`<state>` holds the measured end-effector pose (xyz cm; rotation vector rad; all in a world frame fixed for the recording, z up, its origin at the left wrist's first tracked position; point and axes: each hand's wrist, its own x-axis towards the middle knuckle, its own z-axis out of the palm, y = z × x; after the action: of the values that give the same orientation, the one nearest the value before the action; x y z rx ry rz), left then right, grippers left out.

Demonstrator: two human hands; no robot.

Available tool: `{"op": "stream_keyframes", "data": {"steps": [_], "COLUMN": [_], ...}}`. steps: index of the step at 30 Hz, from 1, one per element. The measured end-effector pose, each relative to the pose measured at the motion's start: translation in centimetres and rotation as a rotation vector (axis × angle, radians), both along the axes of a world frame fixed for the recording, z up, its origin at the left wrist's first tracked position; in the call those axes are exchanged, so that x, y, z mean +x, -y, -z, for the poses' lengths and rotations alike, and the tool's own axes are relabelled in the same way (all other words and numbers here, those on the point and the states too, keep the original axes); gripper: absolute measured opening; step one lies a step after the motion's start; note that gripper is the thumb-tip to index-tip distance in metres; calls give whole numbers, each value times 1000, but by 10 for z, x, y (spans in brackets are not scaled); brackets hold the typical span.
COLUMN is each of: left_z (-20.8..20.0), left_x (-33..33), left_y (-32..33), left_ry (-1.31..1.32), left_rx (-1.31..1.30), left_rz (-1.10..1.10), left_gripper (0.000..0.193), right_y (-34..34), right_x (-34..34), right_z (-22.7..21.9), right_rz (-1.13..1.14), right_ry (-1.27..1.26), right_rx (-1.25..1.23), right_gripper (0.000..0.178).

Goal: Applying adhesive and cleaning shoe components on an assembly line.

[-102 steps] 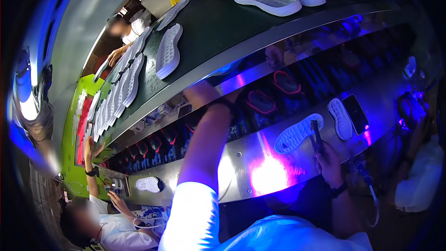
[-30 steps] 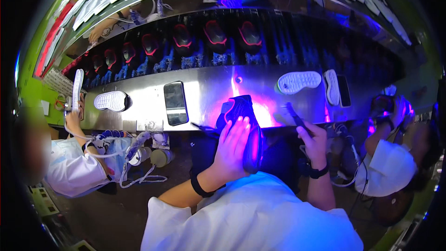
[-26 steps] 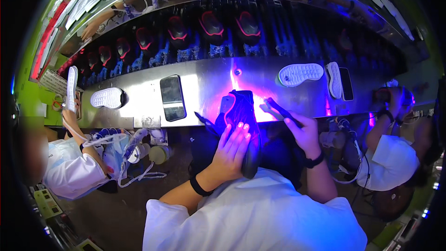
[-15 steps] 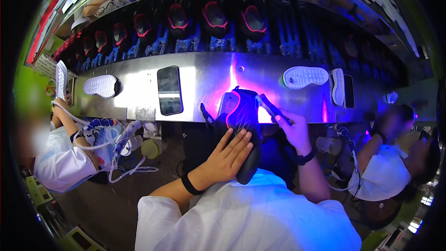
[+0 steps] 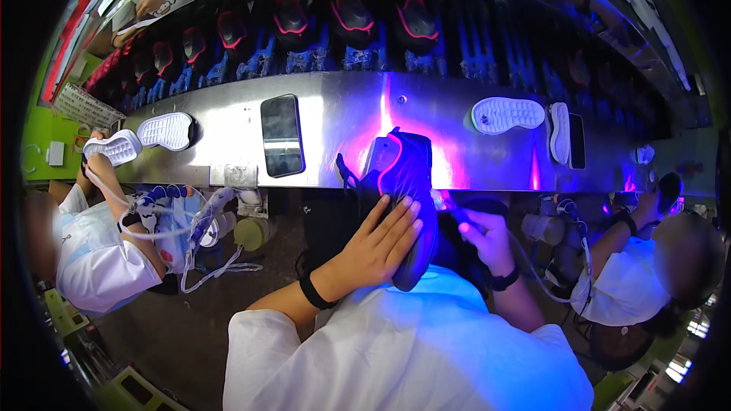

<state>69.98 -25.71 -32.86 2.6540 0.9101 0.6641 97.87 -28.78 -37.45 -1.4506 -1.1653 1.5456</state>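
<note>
A dark shoe upper (image 5: 407, 164) with a red line along its edge leans over the front edge of the metal bench, tilted toward me. My left hand (image 5: 373, 247) holds it from above, the fingers stretched side by side across its flank; the thumb is hidden. Pinched in my right hand (image 5: 491, 243) is a slim dark-handled brush (image 5: 451, 207). The brush's pale tip is at the right side of the shoe; whether it touches, I cannot tell. Purple light falls on the shoe and this hand.
White soles (image 5: 508, 116) lie on the metal bench (image 5: 335, 99), along with a dark phone (image 5: 282, 135). A rack behind bears several red-edged uppers (image 5: 352, 14). Co-workers sit on both sides; the left one holds a white sole (image 5: 122, 148). Pale hoses hang near a round container (image 5: 251, 234).
My right hand and the brush have moved down along the shoe's right side, toward me. My left hand keeps its hold. The left co-worker's sole has come down flat near the bench.
</note>
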Motion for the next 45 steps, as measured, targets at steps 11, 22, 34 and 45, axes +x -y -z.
{"op": "stream_keyframes", "data": {"steps": [11,22,34,45], "left_z": [-12,-40,-56,-61], "left_x": [28,77,122,156], "left_y": [1,-12,-35,-75], "left_ry": [20,2,-58,-94], "left_rx": [-77,-14,-27,-75], "left_rz": [-34,-121,-167,-245], "left_gripper": [69,85,71,94], "right_y": [3,30,61,43], "right_x": [17,47,64,70], "right_z": [-16,-49,-50,-79], "right_rz": [63,61,180,372], "right_ry": [-66,-29,-167,215], "right_rx": [-43,46,8,233], "right_gripper": [38,28,41,30]}}
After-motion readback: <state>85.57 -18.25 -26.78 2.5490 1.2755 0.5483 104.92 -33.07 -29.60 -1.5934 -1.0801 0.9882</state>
